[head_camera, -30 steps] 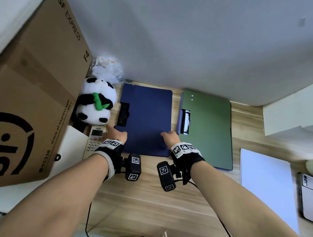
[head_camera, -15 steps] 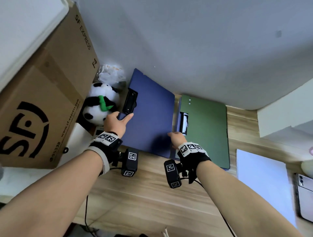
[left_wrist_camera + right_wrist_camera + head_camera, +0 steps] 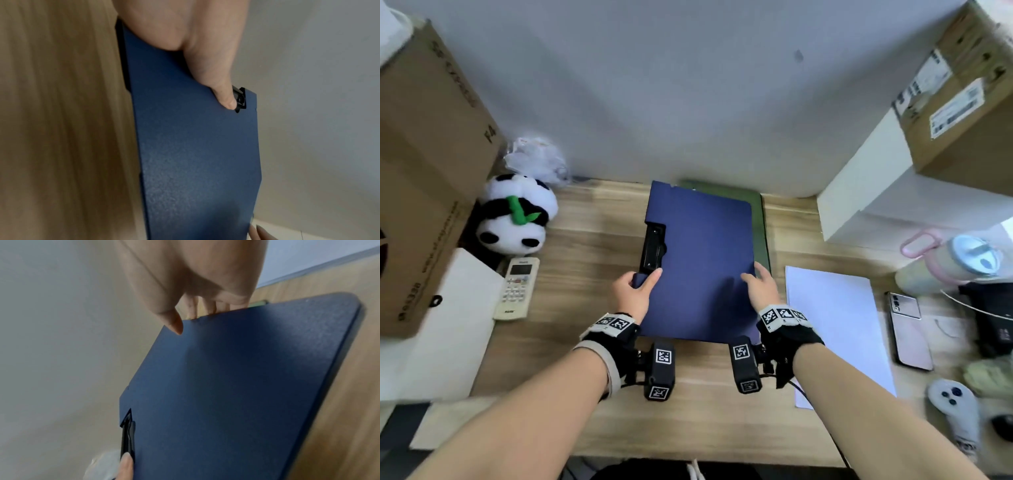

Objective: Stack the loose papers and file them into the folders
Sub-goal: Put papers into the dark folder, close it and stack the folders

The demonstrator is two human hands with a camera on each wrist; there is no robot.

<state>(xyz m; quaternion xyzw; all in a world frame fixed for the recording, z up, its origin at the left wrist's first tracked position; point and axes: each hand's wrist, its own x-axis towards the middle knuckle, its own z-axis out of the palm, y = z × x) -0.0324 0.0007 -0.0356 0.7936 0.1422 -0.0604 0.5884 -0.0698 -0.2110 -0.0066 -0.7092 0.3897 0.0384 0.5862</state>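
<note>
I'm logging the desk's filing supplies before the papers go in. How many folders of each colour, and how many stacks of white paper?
Blue folder: 1, held by left hand and right hand
Green folder: 1, mostly hidden beneath it
White paper stack: 1
Total: 3

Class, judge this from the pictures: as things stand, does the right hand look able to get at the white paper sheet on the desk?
Probably not at once: the right hand grips the blue folder. Once it lets go, the white paper sheet lies just beside it on bare desk, nothing between them.
</note>
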